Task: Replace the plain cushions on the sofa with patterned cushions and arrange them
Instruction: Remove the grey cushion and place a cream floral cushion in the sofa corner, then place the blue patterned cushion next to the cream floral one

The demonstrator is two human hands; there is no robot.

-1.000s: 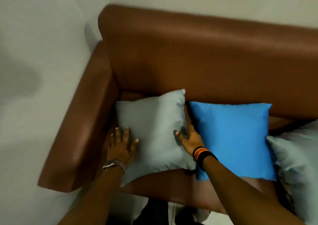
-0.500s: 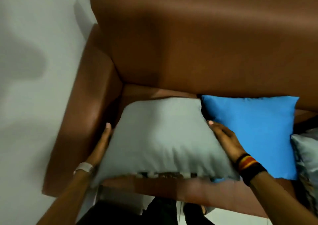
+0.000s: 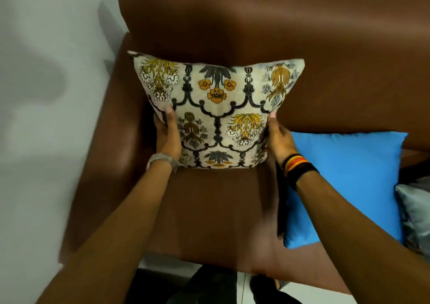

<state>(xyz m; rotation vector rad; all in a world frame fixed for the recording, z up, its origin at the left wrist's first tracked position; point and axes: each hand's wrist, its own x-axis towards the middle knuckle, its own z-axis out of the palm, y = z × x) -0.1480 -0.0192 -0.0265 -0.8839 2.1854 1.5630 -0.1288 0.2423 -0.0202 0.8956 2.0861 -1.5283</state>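
Note:
A cream cushion with yellow and grey floral print [image 3: 218, 108] stands upright against the backrest in the left corner of the brown leather sofa [image 3: 302, 54]. My left hand [image 3: 168, 134] grips its left edge and my right hand [image 3: 278, 138] grips its right edge. A plain blue cushion [image 3: 349, 182] leans on the seat just right of my right wrist. Beyond it, at the right edge of the view, part of a plain grey cushion [image 3: 416, 213] shows.
The sofa's left armrest [image 3: 111, 145] borders the patterned cushion. A pale wall [image 3: 46, 117] lies left of the sofa. Bare seat leather [image 3: 209, 210] spreads in front of the cushion. Light floor and my dark-clothed legs [image 3: 209, 287] show below.
The plain grey cushion that my hands lifted from the left corner is gone. Both hands now hold a patterned cushion upright in that corner.

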